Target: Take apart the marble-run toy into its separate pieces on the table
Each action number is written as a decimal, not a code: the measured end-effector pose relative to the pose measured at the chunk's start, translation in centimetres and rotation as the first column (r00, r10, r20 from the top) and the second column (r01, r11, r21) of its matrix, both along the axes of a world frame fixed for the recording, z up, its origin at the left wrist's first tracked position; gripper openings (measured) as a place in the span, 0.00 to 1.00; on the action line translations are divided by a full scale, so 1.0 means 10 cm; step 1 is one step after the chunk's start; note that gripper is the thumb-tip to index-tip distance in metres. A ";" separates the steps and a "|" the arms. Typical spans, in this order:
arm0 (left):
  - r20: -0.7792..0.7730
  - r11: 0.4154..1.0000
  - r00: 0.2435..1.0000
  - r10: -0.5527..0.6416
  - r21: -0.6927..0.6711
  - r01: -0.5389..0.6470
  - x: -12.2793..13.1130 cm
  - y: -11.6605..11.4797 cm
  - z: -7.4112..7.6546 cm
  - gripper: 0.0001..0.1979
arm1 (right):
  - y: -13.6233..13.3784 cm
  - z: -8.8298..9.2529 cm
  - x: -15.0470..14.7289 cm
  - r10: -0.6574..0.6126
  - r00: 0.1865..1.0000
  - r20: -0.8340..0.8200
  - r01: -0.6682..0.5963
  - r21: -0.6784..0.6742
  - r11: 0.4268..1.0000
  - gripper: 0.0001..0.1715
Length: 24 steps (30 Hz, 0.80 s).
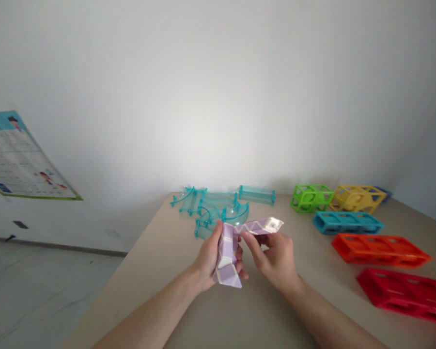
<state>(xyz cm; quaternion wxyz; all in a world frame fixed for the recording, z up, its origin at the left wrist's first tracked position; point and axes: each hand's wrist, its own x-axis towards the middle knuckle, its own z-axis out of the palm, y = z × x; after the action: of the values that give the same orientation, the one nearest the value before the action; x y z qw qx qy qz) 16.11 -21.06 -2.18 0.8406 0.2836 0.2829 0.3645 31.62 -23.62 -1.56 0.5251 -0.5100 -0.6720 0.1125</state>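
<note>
Gripping a lilac-and-white jointed toy of angular, plastic-looking segments [226, 249], the two hands have it raised above the table, near its middle; one stretch of it runs roughly upright as seen here, with a kinked end at the bottom, while another reaches off to the right from the top and ends in a shiny, glare-lit tip. The left hand [207, 257] is closed around the upright stretch, thumb along one side and fingers curled behind to the other; the right hand [276, 257] pinches the sideways stretch from below, thumb near the joint, other fingers partly hidden beneath it.

For good handling, I judge the left hand should serve as a firm clamp and the right should turn only at the joint between the grips; holding close to either side of that joint should keep the neighbouring segments from twisting too, and a slow, even turn seems safer than bending it sideways.

Beyond the toy lie clear teal curved plastic track pieces [218, 199] and a clear teal straight plastic piece [257, 195]; to the right sit open-frame plastic blocks in green [311, 198], yellow, blue, orange and red, all well apart from the hands; under everything is a pale beige tabletop [141, 286], set against a plain white wall [218, 97].
</note>
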 end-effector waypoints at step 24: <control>0.257 0.767 0.761 -0.596 -0.101 0.634 -0.27 0.14 0.02 0.29 | 0.05 0.10 0.12 0.488 0.873 0.032 -0.486 -0.051 0.873 0.13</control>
<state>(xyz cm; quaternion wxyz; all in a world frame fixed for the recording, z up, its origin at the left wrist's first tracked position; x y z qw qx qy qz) 13.41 -19.67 -1.94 0.9607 0.2430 0.1156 0.0679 32.78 -23.11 -0.60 0.4545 -0.3376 -0.7875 0.2436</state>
